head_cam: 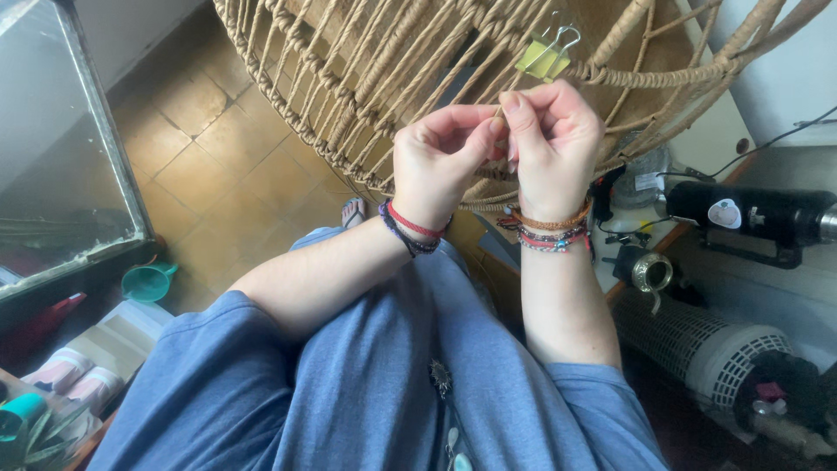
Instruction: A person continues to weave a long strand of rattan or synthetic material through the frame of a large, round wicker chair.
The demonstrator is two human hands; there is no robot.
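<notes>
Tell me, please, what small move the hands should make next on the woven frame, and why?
Probably draw the strand snug toward the frame's rim. Both the left hand and the right hand pinch it between fingertips just below the wrapped rim, beside the yellow binder clip clamped there. The cords nearby look taut, so this one likely wants tightening.

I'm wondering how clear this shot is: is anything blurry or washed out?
Head view: both hands, left hand and right hand, are sharp in soft daylight; the glass pane at left reflects pale glare; frame edges bend slightly.
</notes>
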